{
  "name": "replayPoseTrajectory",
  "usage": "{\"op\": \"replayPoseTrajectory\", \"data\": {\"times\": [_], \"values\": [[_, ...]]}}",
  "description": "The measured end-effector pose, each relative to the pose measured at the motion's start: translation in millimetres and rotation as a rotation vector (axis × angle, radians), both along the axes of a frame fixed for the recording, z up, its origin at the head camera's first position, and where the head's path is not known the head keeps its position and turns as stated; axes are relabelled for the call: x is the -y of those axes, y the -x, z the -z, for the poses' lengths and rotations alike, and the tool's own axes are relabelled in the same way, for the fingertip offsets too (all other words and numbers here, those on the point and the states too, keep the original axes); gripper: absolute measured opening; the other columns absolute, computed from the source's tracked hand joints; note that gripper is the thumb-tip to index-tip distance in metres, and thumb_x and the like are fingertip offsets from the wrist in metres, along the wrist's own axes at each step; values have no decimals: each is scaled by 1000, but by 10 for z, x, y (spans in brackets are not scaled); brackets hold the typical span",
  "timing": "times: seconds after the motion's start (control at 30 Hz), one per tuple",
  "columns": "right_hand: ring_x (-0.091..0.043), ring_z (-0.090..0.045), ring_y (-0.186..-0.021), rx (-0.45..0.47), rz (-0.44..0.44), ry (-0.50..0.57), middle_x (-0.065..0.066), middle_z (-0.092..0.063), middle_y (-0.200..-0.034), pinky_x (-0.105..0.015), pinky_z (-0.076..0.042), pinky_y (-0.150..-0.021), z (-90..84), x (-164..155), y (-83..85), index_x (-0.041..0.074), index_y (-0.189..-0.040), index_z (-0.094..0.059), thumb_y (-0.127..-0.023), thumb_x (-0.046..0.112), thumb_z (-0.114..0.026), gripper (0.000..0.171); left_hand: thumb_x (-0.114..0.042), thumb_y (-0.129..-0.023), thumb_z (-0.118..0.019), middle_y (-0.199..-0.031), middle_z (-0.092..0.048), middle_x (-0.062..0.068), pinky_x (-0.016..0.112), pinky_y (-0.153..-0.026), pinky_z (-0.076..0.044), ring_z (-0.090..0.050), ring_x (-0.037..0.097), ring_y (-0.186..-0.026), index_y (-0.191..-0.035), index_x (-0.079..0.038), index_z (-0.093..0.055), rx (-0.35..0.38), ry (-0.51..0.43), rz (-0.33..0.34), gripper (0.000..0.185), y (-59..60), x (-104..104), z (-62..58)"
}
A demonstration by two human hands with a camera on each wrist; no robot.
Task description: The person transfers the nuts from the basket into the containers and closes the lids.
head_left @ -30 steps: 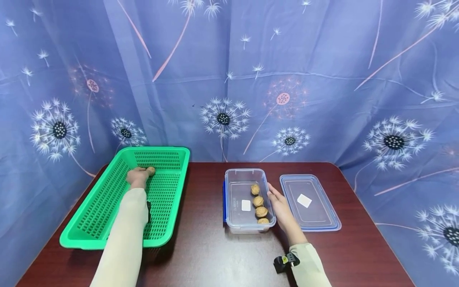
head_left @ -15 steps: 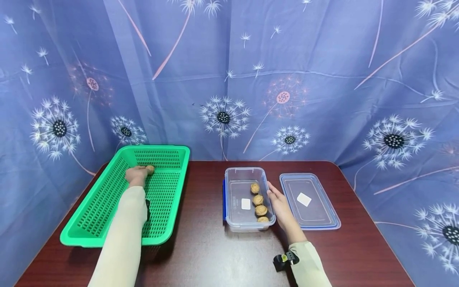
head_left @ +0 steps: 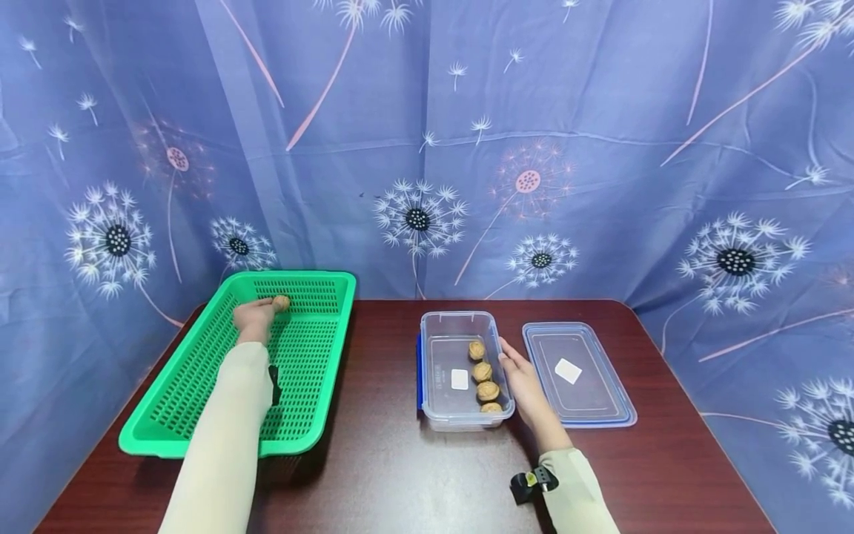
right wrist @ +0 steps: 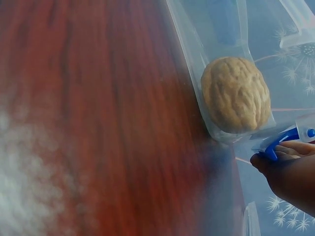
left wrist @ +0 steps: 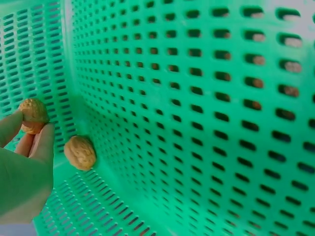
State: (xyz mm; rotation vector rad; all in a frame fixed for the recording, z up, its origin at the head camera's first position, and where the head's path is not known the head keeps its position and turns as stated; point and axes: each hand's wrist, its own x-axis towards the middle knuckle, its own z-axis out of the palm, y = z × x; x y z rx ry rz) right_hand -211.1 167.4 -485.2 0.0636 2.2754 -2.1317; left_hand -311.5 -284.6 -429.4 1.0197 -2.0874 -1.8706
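Observation:
My left hand [head_left: 254, 319] is inside the green plastic basket [head_left: 348, 326], near its far end, pinching a walnut [left wrist: 33, 115] between thumb and fingers. A second walnut [left wrist: 80, 153] lies in the basket close to that hand, visible in the left wrist view; the hand hides it from the head view. Toward the right, my right hand [head_left: 527, 382] grips the side of a clear plastic container [head_left: 443, 319], at a blue clip [right wrist: 275, 145]. Several walnuts [head_left: 488, 391] sit in a row along the container's right wall.
A clear lid [head_left: 579, 374] with a blue edge and white label lies on the dark red wooden table [head_left: 380, 475], right of the container. A blue patterned curtain [head_left: 333, 185] hangs behind the table.
My left hand has raised the walnut slightly from the basket's floor. The right hand and the container have stayed in place.

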Motion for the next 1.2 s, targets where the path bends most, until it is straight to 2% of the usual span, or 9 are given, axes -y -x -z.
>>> {"op": "replayPoseTrajectory", "data": {"times": [0.13, 0.37, 0.63, 0.97, 1.2], "values": [[-35, -26, -141, 2, -3, -11, -19, -29, -154, -46, -20, -116, -6, -11, 8, 0, -149, -30, -104, 11, -35, 47, -15, -95, -59, -150, -40, 7, 37, -110, -36, -39, 23, -135, -137, -11, -55, -10, -17, 2, 42, 33, -19, -23], [-35, -26, -141, 4, -3, -8, -18, -29, -154, -46, -20, -116, -21, -17, -7, 0, -149, -30, -104, 11, -36, 48, -18, -93, -63, -144, -47, 8, 33, -107, -39, -47, 23, -130, -135, -12, -57, -49, -105, 23, 43, 91, -80, -106], [-35, -27, -140, 13, 6, -15, -18, -30, -153, -46, -21, -116, -3, -17, -5, 1, -149, -30, -103, 11, -36, 47, -11, -92, -65, -141, -50, 10, 31, -107, -40, -51, 23, -126, -133, -7, -58, -152, -221, 43, 42, 76, -299, -361], [-36, -28, -140, 26, 8, -5, -19, -30, -153, -47, -23, -115, -6, -9, 3, 1, -150, -30, -103, 11, -35, 48, -9, -92, -64, -144, -47, 10, 29, -104, -42, -52, 21, -126, -133, -8, -58, -215, -309, 99, 41, 53, -541, -600], [-35, -28, -140, 14, 11, -9, -20, -30, -153, -47, -23, -115, -4, 0, 11, 1, -149, -31, -103, 11, -36, 48, -9, -92, -65, -143, -48, 8, 28, -103, -43, -54, 20, -123, -131, -8, -60, -260, -313, 142, 40, 49, -746, -741]]}}
